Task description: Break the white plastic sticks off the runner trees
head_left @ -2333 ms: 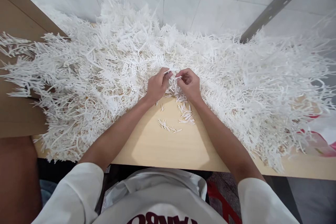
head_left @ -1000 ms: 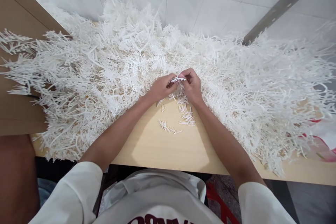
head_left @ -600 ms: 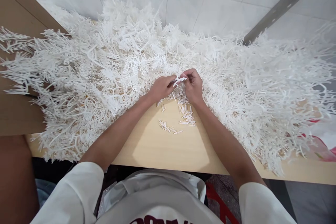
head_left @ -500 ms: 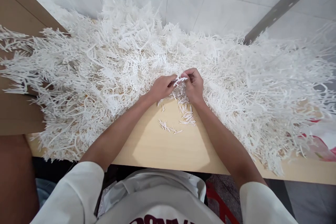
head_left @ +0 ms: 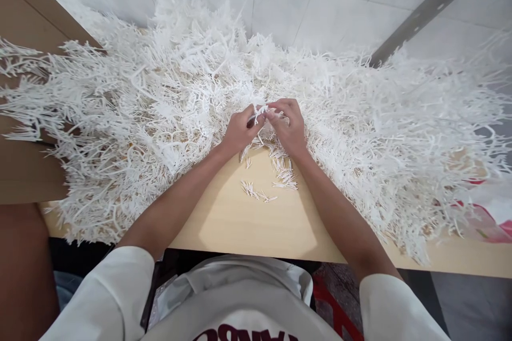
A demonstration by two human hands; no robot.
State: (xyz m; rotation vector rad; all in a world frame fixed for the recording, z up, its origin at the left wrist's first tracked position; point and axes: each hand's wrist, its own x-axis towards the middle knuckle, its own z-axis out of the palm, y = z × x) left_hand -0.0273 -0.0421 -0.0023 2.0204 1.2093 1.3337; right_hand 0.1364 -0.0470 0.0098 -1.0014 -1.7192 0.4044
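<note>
A small white branched plastic piece (head_left: pixel 261 112) is pinched between my two hands, just above the table. My left hand (head_left: pixel 240 129) grips its left side with thumb and fingers closed. From the right, the fingertips of my right hand (head_left: pixel 288 123) close on the same piece; what exactly lies under them is partly hidden. A big heap of similar white branched plastic pieces (head_left: pixel 176 101) spreads around and behind both hands. Small loose white bits (head_left: pixel 285 175) lie on the table in front of my hands, with another little cluster (head_left: pixel 252 189) to their left.
The pale wooden table (head_left: pixel 256 224) ends just before my body. A cardboard box (head_left: pixel 32 170) stands at the left. At the far right lies a red and clear plastic bag (head_left: pixel 488 218). A grey metal post (head_left: pixel 424 16) leans before the tiled wall (head_left: pixel 288 5).
Both hands have shifted slightly left and up. My right fingers have moved closer to my left ones over the white piece. The loose bits on the table look the same.
</note>
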